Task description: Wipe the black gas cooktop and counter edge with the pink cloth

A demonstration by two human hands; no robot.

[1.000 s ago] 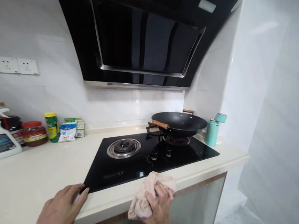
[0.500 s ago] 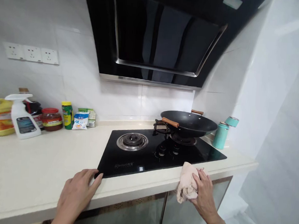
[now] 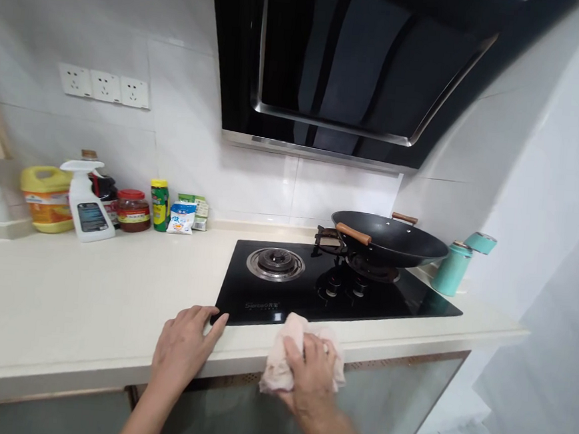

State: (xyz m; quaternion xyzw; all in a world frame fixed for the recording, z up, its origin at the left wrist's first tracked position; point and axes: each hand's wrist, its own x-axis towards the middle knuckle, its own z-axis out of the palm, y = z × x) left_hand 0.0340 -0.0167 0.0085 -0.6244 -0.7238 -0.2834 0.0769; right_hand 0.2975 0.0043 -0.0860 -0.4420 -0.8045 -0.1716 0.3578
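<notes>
My right hand (image 3: 313, 379) grips a pale pink cloth (image 3: 278, 360), bunched up and pressed against the front edge of the countertop below the stove. Flat on the counter at the near left corner of the black gas stove (image 3: 262, 312) rests my left hand (image 3: 184, 342), fingers spread and holding nothing. Its fingertips are at the edge of the glass top. A black wok (image 3: 392, 242) with wooden handles stands on the right burner, while the left burner (image 3: 276, 263) is bare. Two control knobs (image 3: 333, 287) sit between the burners.
Along the wall at left stand a yellow jug (image 3: 47, 201), a white spray bottle (image 3: 89, 211), a red-lidded jar (image 3: 133, 211), a green bottle (image 3: 160, 205) and small packets (image 3: 182, 216). A turquoise canister (image 3: 450, 270) is right of the wok. The black range hood (image 3: 326, 133) overhangs the stove.
My right hand has slid the cloth leftward along the counter's front edge, closer to my left hand. The view has turned a little left; my left hand stays at the stove corner.
</notes>
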